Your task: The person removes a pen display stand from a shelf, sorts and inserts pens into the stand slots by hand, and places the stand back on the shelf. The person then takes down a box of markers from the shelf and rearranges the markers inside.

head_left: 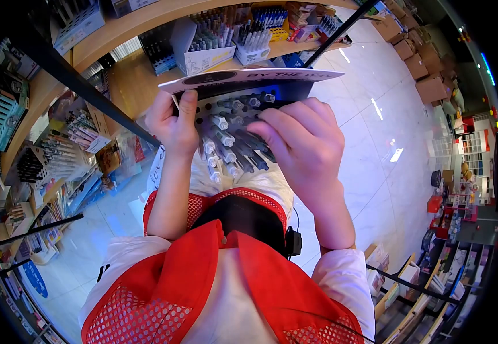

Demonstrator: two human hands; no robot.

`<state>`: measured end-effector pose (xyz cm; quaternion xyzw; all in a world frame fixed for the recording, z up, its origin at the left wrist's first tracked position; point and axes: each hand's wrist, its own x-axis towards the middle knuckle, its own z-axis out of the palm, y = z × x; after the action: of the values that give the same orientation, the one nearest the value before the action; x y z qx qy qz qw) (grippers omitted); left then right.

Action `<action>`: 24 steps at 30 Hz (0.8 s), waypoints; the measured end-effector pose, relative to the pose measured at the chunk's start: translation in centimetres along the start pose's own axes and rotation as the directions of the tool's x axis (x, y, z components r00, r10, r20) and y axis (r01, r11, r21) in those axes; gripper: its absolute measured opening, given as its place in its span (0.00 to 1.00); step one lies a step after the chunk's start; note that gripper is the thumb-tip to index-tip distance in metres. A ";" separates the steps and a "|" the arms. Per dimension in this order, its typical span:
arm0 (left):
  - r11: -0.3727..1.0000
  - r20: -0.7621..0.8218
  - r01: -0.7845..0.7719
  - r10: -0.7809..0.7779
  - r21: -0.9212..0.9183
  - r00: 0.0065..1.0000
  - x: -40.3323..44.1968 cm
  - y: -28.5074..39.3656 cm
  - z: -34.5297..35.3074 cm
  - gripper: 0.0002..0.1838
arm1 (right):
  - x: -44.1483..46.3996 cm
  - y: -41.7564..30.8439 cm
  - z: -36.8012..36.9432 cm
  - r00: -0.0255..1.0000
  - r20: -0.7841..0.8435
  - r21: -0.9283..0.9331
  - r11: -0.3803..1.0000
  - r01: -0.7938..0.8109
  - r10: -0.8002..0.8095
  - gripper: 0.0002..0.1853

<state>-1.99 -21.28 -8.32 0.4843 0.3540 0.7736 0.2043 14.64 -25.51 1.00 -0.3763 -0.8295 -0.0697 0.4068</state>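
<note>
Upper centre, your left hand (pixel 175 125) pinches the box (pixel 249 77); your right hand (pixel 311 142) is half-curled, hold unclear; tilting could spill pens (pixel 225 137).

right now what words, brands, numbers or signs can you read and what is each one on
"BY THE WAY": on the upper panel of the pen box held in the left hand
Perhaps "love", unsure: cursive lettering beside the left forearm
Too small or blurred to read: the blue oval sign and the print on the white shelf box
</note>
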 end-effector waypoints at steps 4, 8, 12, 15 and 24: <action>0.999 0.003 0.032 -0.032 0.038 0.999 0.1 0.0 -0.1 0.12 | 0.1 -0.2 -0.3 0.996 0.087 0.074 0.996 -0.042 0.035 0.09; 0.997 -0.014 0.074 -0.074 -0.015 0.997 0.4 0.5 0.1 0.13 | -0.1 0.1 -0.1 0.994 0.106 0.109 0.993 -0.047 0.035 0.09; 0.996 0.001 0.088 -0.088 -0.026 0.996 0.1 -0.3 -0.3 0.13 | 0.5 -0.1 -0.8 0.973 0.200 0.085 0.987 -0.135 0.116 0.08; 0.999 0.006 0.047 -0.047 -0.006 0.999 -0.2 0.7 -0.1 0.12 | 0.9 -0.1 -1.5 0.953 0.245 0.047 0.979 -0.198 0.181 0.09; 0.999 0.013 -0.016 0.015 0.048 1.000 -0.7 0.3 0.6 0.09 | 0.6 -1.2 -1.7 0.962 0.195 -0.144 0.975 -0.167 0.193 0.10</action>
<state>-1.16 -21.70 -8.34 0.4965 0.3676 0.7634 0.1886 14.65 -26.69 2.75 -0.4805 -0.8236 -0.0447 0.2981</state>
